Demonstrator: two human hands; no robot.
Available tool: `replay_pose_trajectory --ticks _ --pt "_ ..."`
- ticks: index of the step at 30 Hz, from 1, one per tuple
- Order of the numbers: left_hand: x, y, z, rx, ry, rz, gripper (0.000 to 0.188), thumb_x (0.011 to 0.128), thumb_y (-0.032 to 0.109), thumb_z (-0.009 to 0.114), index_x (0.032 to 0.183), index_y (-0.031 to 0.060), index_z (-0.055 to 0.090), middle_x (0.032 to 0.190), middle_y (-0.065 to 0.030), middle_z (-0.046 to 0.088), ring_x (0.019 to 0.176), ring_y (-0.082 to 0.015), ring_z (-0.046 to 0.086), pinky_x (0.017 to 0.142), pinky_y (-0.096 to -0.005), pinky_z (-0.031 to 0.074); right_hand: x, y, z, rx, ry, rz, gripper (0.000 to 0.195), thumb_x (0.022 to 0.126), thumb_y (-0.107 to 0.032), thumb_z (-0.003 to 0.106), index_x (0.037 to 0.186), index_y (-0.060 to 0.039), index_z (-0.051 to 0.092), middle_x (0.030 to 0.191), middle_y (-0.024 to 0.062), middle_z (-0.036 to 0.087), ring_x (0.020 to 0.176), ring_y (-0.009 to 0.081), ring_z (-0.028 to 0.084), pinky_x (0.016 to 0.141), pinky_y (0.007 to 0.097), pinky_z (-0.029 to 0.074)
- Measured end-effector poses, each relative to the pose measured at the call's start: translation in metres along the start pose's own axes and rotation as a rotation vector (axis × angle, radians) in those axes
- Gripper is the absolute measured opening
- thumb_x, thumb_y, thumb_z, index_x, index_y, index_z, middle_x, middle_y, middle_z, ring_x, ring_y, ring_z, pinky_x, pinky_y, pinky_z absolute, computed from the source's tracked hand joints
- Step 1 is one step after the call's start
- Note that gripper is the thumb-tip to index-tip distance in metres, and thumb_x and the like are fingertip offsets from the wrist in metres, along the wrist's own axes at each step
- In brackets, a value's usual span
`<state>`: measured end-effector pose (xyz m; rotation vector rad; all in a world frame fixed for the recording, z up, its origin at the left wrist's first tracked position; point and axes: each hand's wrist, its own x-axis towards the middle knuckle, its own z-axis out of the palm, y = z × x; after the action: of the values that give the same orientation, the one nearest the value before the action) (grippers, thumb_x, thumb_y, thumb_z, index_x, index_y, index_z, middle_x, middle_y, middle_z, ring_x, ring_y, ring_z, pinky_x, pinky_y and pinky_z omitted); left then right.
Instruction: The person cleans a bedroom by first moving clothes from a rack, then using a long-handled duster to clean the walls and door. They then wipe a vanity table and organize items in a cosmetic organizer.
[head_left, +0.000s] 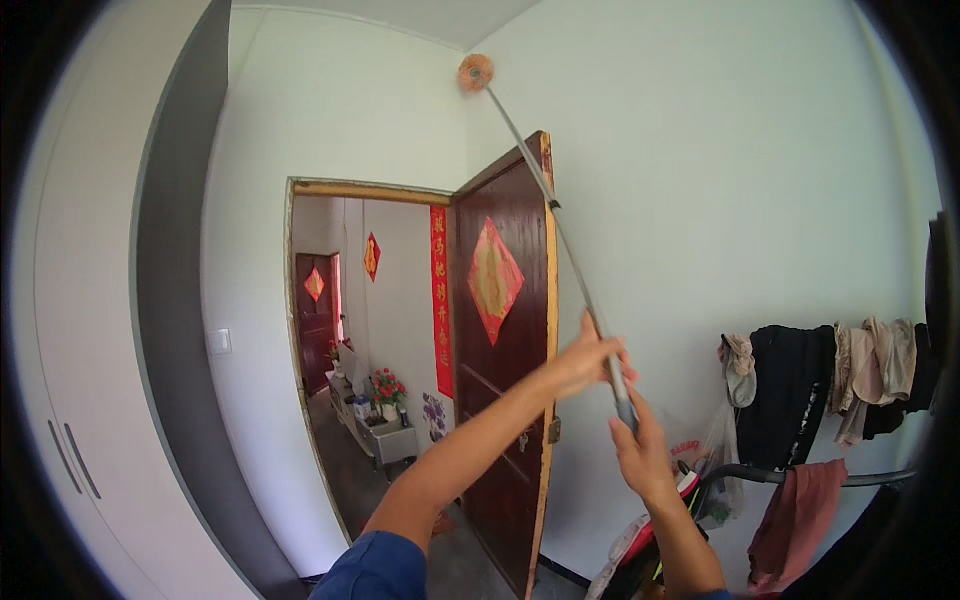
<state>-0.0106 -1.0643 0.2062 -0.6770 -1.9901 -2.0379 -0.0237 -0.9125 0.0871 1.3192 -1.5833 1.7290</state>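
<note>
A long telescopic duster pole (574, 259) slants up and away from me, and both of my hands grip it. My left hand (592, 356) wraps the grey tube higher up. Lower down, my right hand (643, 444) holds the pole's dark grip end. At the far tip, a round, fluffy orange duster head (475, 73) is up in the corner where two pale walls meet, just below the ceiling; whether it touches the wall I cannot tell. The pole passes in front of an open dark red wooden door (502, 360) bearing a red and gold diamond-shaped paper decoration (495, 281).
On the left stands a tall pale wardrobe (90, 300) with a dark side panel. Through the doorway, a low cabinet (390, 435) carries a vase of red flowers (388, 390). At right, clothes (784, 390) hang along the wall above a black bar (750, 472) draped with a reddish cloth (799, 525).
</note>
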Motion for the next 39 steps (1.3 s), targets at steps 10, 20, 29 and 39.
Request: replay_pose_trajectory --ticks 10,20,29,39 --pt "-0.025 -0.178 0.099 0.406 -0.534 0.022 0.041 0.098 0.030 0.045 0.136 0.0176 0.033 0.097 -0.0139 0.059 0.097 -0.0279 0.061 0.084 -0.0421 0.050 -0.230 0.024 -0.149 -0.439 0.108 0.298 0.037 0.093 -0.009 0.054 0.127 0.0029 0.047 0.096 0.0094 0.063 0.085 0.0171 0.058 0.073 0.0276 0.048" --pt "0.063 -0.249 -0.109 2.170 -0.163 -0.103 0.037 0.087 0.017 0.051 0.122 0.0071 0.055 0.128 -0.0154 0.051 0.130 -0.0315 0.035 0.108 -0.0594 0.018 -0.359 0.041 -0.141 -0.428 -0.088 0.259 0.043 0.093 -0.011 0.053 0.134 -0.0045 0.041 0.111 0.0090 0.054 0.098 0.0216 0.054 0.085 0.0301 0.043" --pt "0.062 -0.239 -0.167 2.513 0.005 -0.706 0.044 0.090 0.030 0.049 0.129 0.0113 0.054 0.135 -0.0088 0.049 0.132 -0.0324 0.035 0.108 -0.0612 0.014 -0.392 0.136 -0.056 -0.252 0.019 0.330 0.043 0.093 -0.014 0.055 0.134 -0.0055 0.042 0.096 0.0065 0.057 0.083 0.0180 0.057 0.072 0.0284 0.045" --pt "-0.021 -0.207 -0.248 2.343 -0.213 0.198 0.043 0.083 0.030 0.057 0.118 0.0054 0.058 0.114 -0.0136 0.058 0.117 -0.0310 0.047 0.102 -0.0544 0.029 -0.266 0.162 -0.013 0.290 -0.027 0.724 0.035 0.091 -0.016 0.059 0.123 -0.0054 0.052 0.074 -0.0041 0.046 0.061 0.0060 0.042 0.051 0.0213 0.036"
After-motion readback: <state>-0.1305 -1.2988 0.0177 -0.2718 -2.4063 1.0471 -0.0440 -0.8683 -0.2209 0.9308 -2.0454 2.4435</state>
